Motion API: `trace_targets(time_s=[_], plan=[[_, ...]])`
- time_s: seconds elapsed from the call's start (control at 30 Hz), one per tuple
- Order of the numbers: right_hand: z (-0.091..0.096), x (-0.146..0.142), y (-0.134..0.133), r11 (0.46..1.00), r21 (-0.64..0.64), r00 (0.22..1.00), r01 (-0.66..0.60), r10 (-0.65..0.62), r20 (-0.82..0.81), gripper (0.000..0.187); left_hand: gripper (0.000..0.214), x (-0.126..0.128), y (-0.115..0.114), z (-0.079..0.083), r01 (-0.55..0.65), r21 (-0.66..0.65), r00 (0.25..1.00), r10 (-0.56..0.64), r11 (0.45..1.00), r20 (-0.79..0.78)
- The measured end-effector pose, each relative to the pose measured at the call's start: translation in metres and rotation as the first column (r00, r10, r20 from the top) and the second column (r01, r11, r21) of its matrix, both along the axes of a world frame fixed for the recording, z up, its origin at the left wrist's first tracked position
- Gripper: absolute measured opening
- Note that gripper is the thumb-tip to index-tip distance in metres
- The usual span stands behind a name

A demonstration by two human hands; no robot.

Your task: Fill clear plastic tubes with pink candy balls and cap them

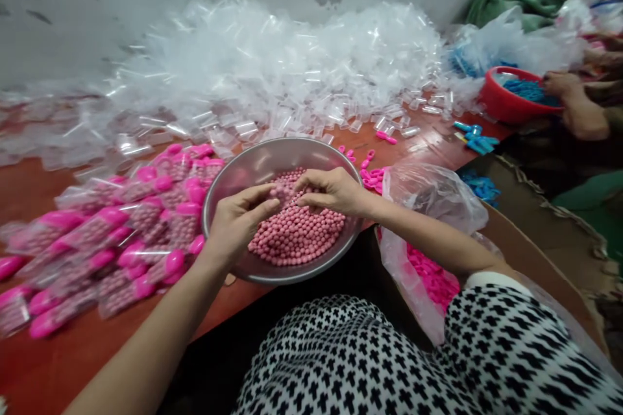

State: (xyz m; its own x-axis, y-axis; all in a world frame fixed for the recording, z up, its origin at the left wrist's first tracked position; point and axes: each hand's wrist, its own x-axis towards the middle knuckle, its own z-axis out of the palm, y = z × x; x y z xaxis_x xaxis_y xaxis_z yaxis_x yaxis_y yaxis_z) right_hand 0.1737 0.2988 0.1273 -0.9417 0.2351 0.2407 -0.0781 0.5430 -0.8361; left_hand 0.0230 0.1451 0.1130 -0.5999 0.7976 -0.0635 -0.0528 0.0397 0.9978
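A grey metal bowl (228,175) stands in front of me, with a heap of small pink beads (296,240) in it. Over the beads, my left hand (238,220) pinches a small clear plastic container (281,192), which is blurred and partly covered by the fingers. Facing it from the right, my right hand (333,191) has its thumb and fingers drawn together close above the beads. What lies between those fingertips is too small to make out.
Left of the bowl lie bead-filled clear containers with pink caps (146,227). Clear empty containers (272,65) are piled along the wall. A plastic bag (428,188) of pink pieces (433,279) sits at right. Farther right, another person's hand (564,85) reaches into a red basin (501,100).
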Motion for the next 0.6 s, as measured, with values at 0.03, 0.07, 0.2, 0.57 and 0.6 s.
trace_targets(time_s=[0.03,0.07,0.2,0.57,0.6], plan=[[0.001,0.003,0.000,0.994,0.110,1.000,0.018,-0.018,0.007,0.023,0.041,0.000,0.000,-0.001,-0.020,0.002,0.999,0.020,1.000,0.026],[0.003,0.007,0.003,0.974,0.222,0.999,0.045,-0.049,0.015,0.029,0.040,0.000,0.000,0.000,-0.038,0.008,0.997,0.037,0.999,0.072],[0.012,0.029,0.051,0.818,0.479,0.897,0.319,-0.423,0.126,0.033,0.038,0.004,0.003,0.009,-0.087,0.048,0.962,0.072,0.995,0.264],[-0.053,0.027,0.176,0.541,0.609,0.270,0.580,-0.833,0.483,0.039,0.039,0.008,0.003,0.019,-0.108,-0.026,0.954,0.111,0.994,0.279],[-0.053,0.025,0.175,0.538,0.598,0.286,0.594,-0.836,0.469,0.035,0.038,0.008,0.002,0.019,-0.099,-0.027,0.956,0.102,0.995,0.276]])
